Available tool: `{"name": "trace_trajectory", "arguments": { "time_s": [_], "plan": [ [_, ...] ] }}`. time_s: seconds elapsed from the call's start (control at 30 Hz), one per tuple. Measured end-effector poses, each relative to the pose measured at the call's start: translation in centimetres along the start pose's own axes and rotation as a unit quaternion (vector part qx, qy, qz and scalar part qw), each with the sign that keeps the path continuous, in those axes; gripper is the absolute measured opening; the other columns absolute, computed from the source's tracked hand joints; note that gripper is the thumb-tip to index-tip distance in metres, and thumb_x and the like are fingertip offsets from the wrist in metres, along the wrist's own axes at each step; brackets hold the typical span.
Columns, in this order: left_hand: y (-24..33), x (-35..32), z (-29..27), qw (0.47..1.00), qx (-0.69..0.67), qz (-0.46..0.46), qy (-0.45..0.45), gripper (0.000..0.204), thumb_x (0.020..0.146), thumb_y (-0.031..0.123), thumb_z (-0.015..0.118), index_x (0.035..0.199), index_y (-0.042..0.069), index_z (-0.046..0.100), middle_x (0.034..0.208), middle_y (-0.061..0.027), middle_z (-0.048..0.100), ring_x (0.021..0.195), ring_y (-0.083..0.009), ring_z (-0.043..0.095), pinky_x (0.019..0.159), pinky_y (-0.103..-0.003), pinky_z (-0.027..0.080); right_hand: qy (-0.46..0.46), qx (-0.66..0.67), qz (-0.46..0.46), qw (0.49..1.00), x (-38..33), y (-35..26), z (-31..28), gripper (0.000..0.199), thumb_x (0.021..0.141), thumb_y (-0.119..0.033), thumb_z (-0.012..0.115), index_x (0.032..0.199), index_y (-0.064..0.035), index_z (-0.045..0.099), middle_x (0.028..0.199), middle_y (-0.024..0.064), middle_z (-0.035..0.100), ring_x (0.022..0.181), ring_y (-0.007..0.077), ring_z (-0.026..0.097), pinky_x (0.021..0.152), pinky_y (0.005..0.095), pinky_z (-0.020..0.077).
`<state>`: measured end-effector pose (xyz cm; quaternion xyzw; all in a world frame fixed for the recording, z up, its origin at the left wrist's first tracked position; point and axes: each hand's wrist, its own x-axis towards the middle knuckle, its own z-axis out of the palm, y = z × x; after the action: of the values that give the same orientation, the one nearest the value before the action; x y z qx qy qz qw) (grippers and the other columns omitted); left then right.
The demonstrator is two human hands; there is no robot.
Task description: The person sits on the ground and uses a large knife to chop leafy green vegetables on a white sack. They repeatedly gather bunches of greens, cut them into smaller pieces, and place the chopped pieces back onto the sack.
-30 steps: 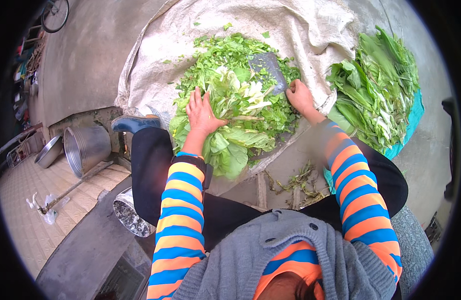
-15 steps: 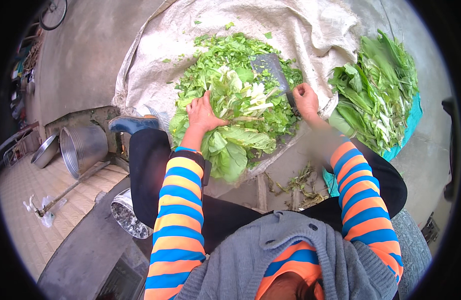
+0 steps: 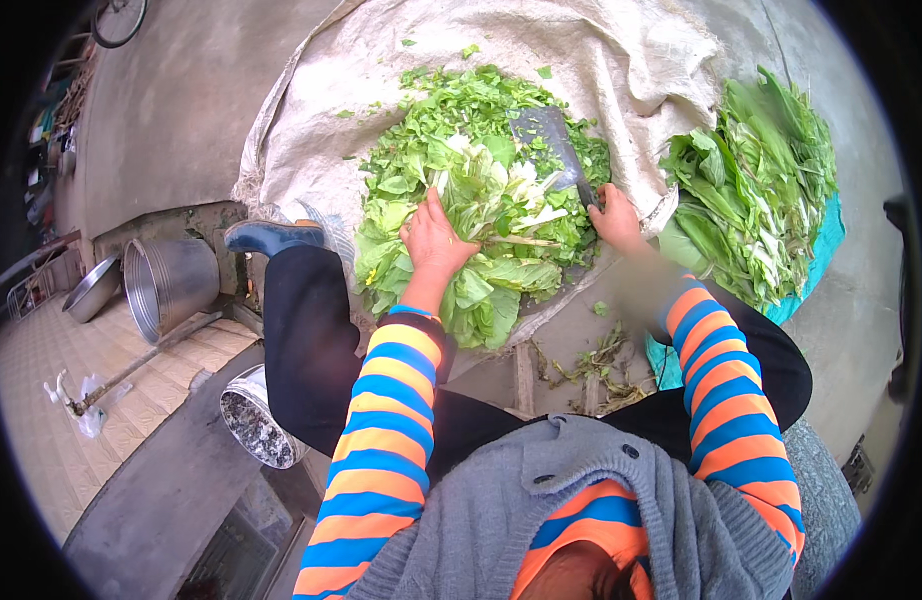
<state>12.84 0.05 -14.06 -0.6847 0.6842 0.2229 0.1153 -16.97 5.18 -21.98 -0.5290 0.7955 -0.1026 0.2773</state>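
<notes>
My left hand (image 3: 438, 243) presses on a heap of leafy greens (image 3: 496, 305), its fingers and thumb spread over the leaves. Pale stalks stick out just right of it. The fingers of my right hand (image 3: 618, 220) are closed at the handle end of a wide-bladed cleaver (image 3: 543, 138); part of the grip is hidden by the fingers. The cleaver's dark blade lies tilted on the chopped greens (image 3: 456, 95), with leaf bits stuck to it.
A whitish woven sheet (image 3: 311, 120) spreads under the greens. At the right, long whole leaves (image 3: 751, 200) are piled on a teal sheet (image 3: 826, 235). Metal pots (image 3: 171, 285) stand at the left, and a dirty bucket (image 3: 264, 420) is by my left leg. Scraps (image 3: 606, 365) lie between my legs.
My left hand has shifted slightly right and its fingers have spread more. My right hand has come onto the cleaver's handle, and the cleaver has turned a little.
</notes>
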Motion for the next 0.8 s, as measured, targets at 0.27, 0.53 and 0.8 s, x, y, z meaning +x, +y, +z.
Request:
{"name": "trace_trajectory", "arguments": {
  "time_s": [0.27,0.53,0.8],
  "plan": [
    [0.3,0.4,-0.1,1.0,0.011,-0.003,-0.015,0.121,0.051,0.041,0.084,0.143,0.008,0.013,0.126,-0.0102,0.041,0.121,-0.0254,0.039,0.099,-0.047,0.028,-0.153,-0.026,0.061,0.986,2.9,-2.9,-2.0,0.038,0.069,-0.022,0.066,0.102,-0.0066,0.054,0.088,0.0122,0.062,0.086,0.029,0.061,0.077,0.0394,0.0488],
    [1.1,0.6,-1.5,0.997,0.037,-0.025,-0.056,0.122,0.051,0.042,0.084,0.144,0.008,0.013,0.126,-0.0127,0.044,0.118,-0.0273,0.044,0.095,-0.045,0.035,-0.257,0.262,0.131,0.921,2.7,-6.4,-6.2,0.03,0.074,-0.014,0.058,0.103,-0.0072,0.054,0.07,0.0064,0.057,0.066,0.0163,0.06,0.052,0.0316,0.049],
    [1.6,0.3,-1.7,0.996,0.069,-0.031,-0.056,0.118,0.053,0.043,0.084,0.144,0.01,0.015,0.12,-0.0123,0.049,0.114,-0.0256,0.049,0.093,-0.042,0.038,0.021,0.145,-0.12,0.982,-3.7,-12.8,-11.2,0.031,0.086,-0.026,0.061,0.105,-0.0038,0.051,0.07,0.0139,0.06,0.058,0.03,0.058,0.057,0.0384,0.0466]
  ]
}}
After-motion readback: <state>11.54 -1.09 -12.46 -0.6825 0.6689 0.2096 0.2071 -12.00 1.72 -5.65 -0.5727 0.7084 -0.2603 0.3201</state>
